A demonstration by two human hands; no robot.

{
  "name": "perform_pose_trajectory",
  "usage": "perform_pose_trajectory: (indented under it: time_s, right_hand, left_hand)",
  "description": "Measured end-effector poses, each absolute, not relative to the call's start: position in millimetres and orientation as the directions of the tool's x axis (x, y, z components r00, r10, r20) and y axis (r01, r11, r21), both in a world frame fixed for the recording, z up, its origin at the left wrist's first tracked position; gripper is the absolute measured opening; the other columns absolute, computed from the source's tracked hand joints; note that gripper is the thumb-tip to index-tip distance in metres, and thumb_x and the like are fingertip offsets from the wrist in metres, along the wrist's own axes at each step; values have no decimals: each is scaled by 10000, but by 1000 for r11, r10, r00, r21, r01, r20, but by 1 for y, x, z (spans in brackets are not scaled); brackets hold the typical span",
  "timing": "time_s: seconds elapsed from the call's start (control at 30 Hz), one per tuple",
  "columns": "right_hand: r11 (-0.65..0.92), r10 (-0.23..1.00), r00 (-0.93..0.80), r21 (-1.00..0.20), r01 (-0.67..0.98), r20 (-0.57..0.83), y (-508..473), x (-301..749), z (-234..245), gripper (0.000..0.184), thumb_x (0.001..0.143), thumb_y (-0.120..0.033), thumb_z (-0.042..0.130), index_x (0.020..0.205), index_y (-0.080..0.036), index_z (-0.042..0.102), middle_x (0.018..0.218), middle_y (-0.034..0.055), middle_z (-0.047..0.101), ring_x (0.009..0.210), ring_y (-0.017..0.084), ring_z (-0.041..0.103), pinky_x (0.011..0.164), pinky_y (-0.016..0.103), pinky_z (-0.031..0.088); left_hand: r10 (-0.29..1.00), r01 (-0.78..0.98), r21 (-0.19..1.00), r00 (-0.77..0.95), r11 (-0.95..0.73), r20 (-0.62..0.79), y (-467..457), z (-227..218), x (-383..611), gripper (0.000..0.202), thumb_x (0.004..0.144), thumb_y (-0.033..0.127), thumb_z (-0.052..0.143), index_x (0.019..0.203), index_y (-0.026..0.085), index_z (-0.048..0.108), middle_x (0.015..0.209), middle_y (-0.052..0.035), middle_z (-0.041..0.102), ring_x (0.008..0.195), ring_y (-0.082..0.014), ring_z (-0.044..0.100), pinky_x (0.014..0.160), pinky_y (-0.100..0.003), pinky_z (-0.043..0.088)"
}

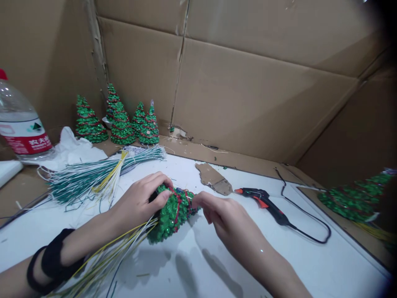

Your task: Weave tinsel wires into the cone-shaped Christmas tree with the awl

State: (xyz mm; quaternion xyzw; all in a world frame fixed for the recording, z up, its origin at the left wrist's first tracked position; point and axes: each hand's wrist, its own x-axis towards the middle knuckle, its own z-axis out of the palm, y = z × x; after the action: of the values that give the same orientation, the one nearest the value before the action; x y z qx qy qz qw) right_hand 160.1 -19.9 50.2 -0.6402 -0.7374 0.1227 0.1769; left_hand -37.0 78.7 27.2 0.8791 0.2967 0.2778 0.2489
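A small green Christmas tree with red garland lies tilted on its side above the white tabletop, its tip toward the right. My left hand is closed around its wide base end, thumb on the near side. Yellow and white wires trail out of the base, down past my left wrist. My right hand is closed at the narrow end, fingers curled against the tree by the red garland. Whatever the right fingertips pinch is too small to make out.
A black and orange glue gun lies at the right beside a cardboard scrap. Bundled green and white wires lie at the left. Several finished trees stand behind, with a water bottle far left. Cardboard walls enclose the table.
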Motion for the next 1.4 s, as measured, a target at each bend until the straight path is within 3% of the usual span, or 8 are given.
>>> perform_pose_trajectory:
  time_s: [0.17, 0.37, 0.6, 0.77, 1.0, 1.17, 1.27, 1.4]
  right_hand:
    - [181, 983, -155, -374, 910, 99, -23, 161, 52, 321, 860, -58, 363, 1087, -241, 496, 628, -36, 548, 532, 116, 453, 519, 206, 240]
    - [159, 987, -145, -314, 936, 68, -24, 161, 50, 174, 886, -82, 346, 893, -207, 467, 625, -30, 541, 528, 110, 446, 517, 211, 237]
    - [138, 990, -128, -214, 967, 63, -22, 162, 54, 189, 835, -42, 409, 858, -215, 482, 611, -43, 528, 507, 102, 402, 509, 210, 216]
    - [182, 979, -164, -152, 972, 122, -23, 161, 55, 240, 774, 8, 439, 819, -217, 512, 628, -44, 567, 495, 91, 412, 498, 210, 194]
    - [191, 962, -195, 41, 981, 193, -28, 154, 56, 358, 629, 59, 438, 828, -229, 512, 639, -48, 608, 509, 100, 484, 461, 231, 128]
    - [181, 948, -215, 157, 971, 235, -30, 145, 53, 330, 542, 24, 490, 760, -223, 513, 572, -43, 583, 434, 106, 466, 418, 261, 88]
    - [160, 909, -226, 206, 965, 351, -33, 135, 44, 291, 570, 15, 509, 744, -218, 518, 602, -14, 596, 470, 129, 509, 425, 261, 135]
    - [131, 865, -212, 204, 970, 455, -42, 122, 37, 181, 718, -43, 521, 808, -197, 552, 600, 22, 577, 490, 154, 533, 429, 258, 220]
  left_hand:
    - [645, 360, 609, 681, -707, 347, 80, 28, -36, 334, 891, 442, 331, 901, 190, 550, 890, -26, 587, 847, -196, 529, 759, -319, 402]
    - [618, 328, 616, 708, -716, 342, 83, 28, -37, 313, 882, 411, 328, 903, 187, 546, 881, -24, 582, 842, -192, 529, 755, -315, 398]
    - [596, 304, 618, 728, -725, 340, 82, 27, -38, 302, 876, 405, 338, 920, 188, 544, 900, -31, 582, 857, -200, 535, 767, -323, 401]
    - [588, 297, 614, 732, -731, 346, 83, 26, -38, 305, 883, 412, 336, 931, 191, 541, 914, -36, 587, 866, -201, 537, 774, -322, 408]
    - [593, 310, 602, 724, -735, 351, 81, 26, -37, 306, 884, 410, 331, 938, 192, 539, 913, -38, 586, 861, -202, 534, 767, -323, 413]
    - [590, 313, 591, 723, -744, 360, 78, 27, -37, 300, 880, 408, 337, 923, 193, 541, 904, -37, 588, 848, -199, 530, 756, -318, 416]
    - [596, 316, 594, 717, -740, 361, 76, 26, -37, 294, 880, 403, 333, 917, 194, 535, 900, -38, 581, 849, -200, 526, 757, -321, 412]
    - [588, 320, 573, 719, -754, 372, 74, 26, -36, 282, 875, 397, 343, 909, 197, 539, 889, -37, 569, 836, -200, 524, 737, -322, 407]
